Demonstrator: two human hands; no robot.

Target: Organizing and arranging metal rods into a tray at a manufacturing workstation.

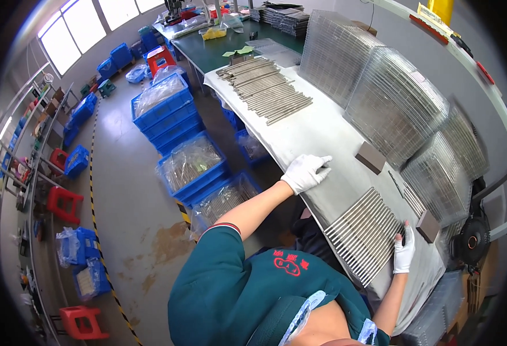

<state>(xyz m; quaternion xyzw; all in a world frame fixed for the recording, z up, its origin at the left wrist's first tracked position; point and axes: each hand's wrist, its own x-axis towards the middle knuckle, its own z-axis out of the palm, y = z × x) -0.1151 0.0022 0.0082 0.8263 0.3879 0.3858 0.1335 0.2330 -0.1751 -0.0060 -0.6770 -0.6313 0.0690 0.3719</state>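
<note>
My left hand (305, 173), in a white glove with bare fingertips, is over the pale table cover at the near edge. Its fingers point right, apart, with nothing visible in them. My right hand (403, 249), gloved likewise, lies along the right ends of a row of shiny metal rods (364, 236), thumb and fingers apart. The rods lie side by side in front of me. Beyond them sit a grey-brown block (370, 158) and a second block (427, 226), with a few more rods (413, 200) between. A larger batch of duller rods (265, 89) lies farther left.
Stacked clear plastic trays (397, 104) line the wall side of the table. A black fan (473, 237) stands at the right. Blue crates (167, 109) with bagged rods stand on the floor at the left, near a red stool (64, 205). A green table (219, 49) adjoins at the back.
</note>
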